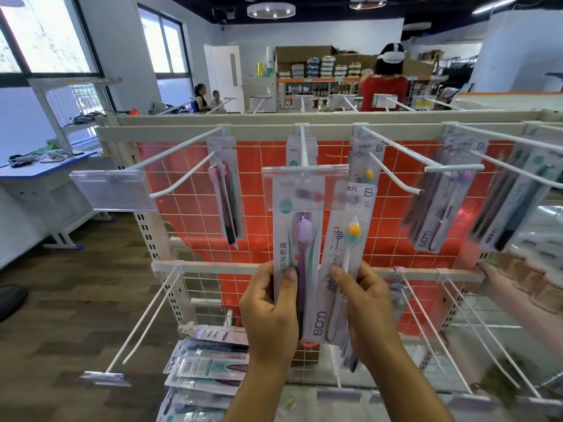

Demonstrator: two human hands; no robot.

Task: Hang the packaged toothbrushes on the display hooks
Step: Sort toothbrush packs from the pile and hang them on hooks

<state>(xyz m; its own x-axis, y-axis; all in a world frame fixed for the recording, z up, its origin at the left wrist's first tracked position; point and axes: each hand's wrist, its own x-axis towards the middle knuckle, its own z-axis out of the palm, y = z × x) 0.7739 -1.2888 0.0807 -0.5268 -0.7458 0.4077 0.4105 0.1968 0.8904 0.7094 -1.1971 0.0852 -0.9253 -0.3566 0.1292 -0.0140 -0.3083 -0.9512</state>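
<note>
At a wire display rack (pixel 189 226), the left hand (pixel 268 312) grips a purple toothbrush pack (pixel 297 239) and the right hand (pixel 368 309) an orange-tipped pack (pixel 344 254), both raised just under the centre hook (pixel 303 147), whose tip likely must next meet a hang-hole.

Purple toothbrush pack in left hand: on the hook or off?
Cannot tell. Left hand grips the purple pack upright; the clear label holder covers its top and the hook tip.

Clear label holder (pixel 304 187) across the centre hook (pixel 302 147) tip; open gap beside the bare left hook (pixel 195 167)
</note>
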